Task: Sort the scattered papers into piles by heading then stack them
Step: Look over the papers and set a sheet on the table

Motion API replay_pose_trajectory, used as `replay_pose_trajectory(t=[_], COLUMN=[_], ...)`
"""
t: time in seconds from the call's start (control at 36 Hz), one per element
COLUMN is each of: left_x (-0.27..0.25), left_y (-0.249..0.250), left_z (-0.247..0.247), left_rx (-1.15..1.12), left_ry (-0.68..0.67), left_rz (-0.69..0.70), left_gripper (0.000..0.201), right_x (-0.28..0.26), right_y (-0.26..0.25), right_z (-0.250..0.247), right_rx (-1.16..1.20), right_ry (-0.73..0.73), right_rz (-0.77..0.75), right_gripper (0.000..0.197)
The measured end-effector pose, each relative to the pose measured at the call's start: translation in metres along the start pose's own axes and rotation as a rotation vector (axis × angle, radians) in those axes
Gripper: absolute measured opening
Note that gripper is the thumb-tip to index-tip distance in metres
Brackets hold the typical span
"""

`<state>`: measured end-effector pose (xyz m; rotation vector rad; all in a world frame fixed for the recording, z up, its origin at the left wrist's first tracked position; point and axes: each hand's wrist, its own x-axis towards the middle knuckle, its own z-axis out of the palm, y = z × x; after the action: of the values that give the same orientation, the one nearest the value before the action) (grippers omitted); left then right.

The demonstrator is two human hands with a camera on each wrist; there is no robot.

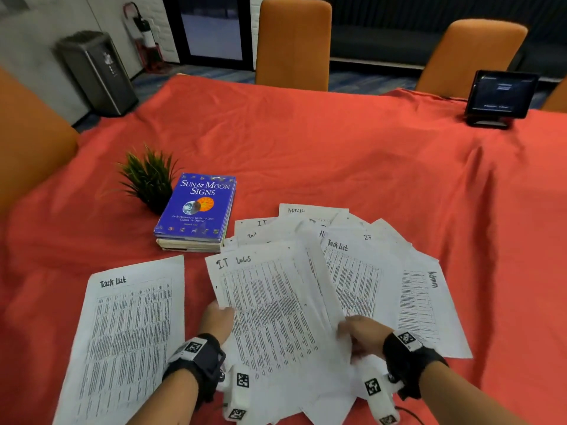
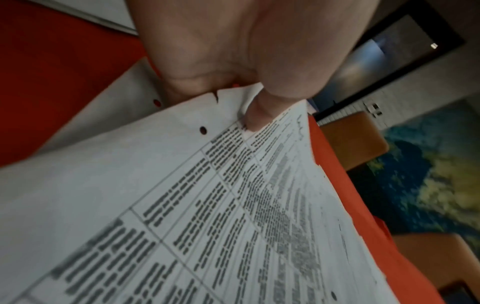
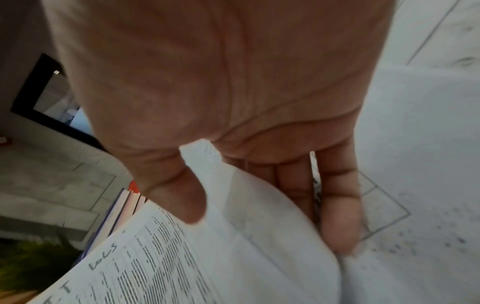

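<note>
Both hands are on the "I.T Logs" sheet (image 1: 270, 308), raised off the red tablecloth (image 1: 337, 154) at the near edge of the table. The left hand (image 1: 218, 319) pinches its left edge, thumb (image 2: 259, 115) pressed onto the printed table, fingers tucked beneath. The right hand (image 1: 362, 332) grips the right edge, thumb (image 3: 179, 197) on top and fingers (image 3: 337, 216) curled under the paper. To the left, a lone "Task List" sheet (image 1: 129, 332) lies flat, apart from the rest. Behind and right of the lifted page sprawls the scattered heap (image 1: 306, 225): another "Task List" page (image 1: 352, 271), an "Admin" sheet (image 1: 423, 302) turned sideways at far right, an "ADMIN" page (image 1: 310, 210) poking out at the back. A blue "Sun & Moon Signs" book (image 1: 198, 207) tops a small stack just beside the heap, with a little potted plant (image 1: 148, 176) next to it. A small screen (image 1: 500, 96) stands at the far right corner.
</note>
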<state>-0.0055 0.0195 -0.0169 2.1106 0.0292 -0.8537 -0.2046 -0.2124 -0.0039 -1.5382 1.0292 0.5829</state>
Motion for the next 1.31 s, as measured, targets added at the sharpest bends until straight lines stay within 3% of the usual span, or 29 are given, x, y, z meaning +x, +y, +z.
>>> replay_pose_trajectory(t=[0.14,0.19,0.28,0.47,0.53,0.64,0.78,0.89,1.06,1.19,1.31], left_x=[0.000,-0.003,-0.007,-0.013,-0.011,-0.021,-0.051,-0.070,-0.076,-0.071,-0.067], left_y=[0.004,0.007,0.012,0.016,0.017,0.041,0.098,0.122,0.121,0.114,0.109], left_z=[0.005,0.007,0.011,0.015,0.010,-0.005,-0.022,-0.031,-0.026,-0.025,-0.025], left_rx=[0.075,0.055,0.020,-0.168,-0.289,-0.559,-0.647,-0.688,-0.690,-0.669,-0.656], left_ry=[-0.018,-0.022,-0.016,0.019,0.068,0.104,0.128,0.169,0.130,0.156,0.173], left_rz=[0.053,0.047,0.055,0.123,0.161,0.269,0.576,0.749,0.874,0.848,0.784], left_gripper=[0.034,0.035,0.034,0.034,0.034,0.060,0.041,0.041,0.032,0.025,0.031], right_x=[0.010,0.015,0.019,0.018,0.010,-0.016,-0.052,-0.073,-0.081,-0.077,-0.074], right_y=[-0.021,-0.029,-0.043,-0.052,-0.054,-0.069,-0.094,-0.111,-0.117,-0.114,-0.115], right_z=[-0.004,0.000,0.012,0.030,0.027,0.015,0.003,-0.002,0.006,0.015,0.021], right_rx=[0.102,0.108,0.057,0.052,0.105,0.222,0.319,0.420,0.489,0.520,0.519], right_ry=[0.171,0.232,0.210,0.166,0.194,0.271,0.408,0.506,0.532,0.516,0.512], right_rz=[-0.119,-0.151,-0.165,-0.188,-0.266,-0.503,-0.808,-0.952,-1.012,-0.977,-0.994], right_gripper=[0.029,0.044,0.054,0.039,0.030,0.018,0.024,0.028,0.029,0.032,0.024])
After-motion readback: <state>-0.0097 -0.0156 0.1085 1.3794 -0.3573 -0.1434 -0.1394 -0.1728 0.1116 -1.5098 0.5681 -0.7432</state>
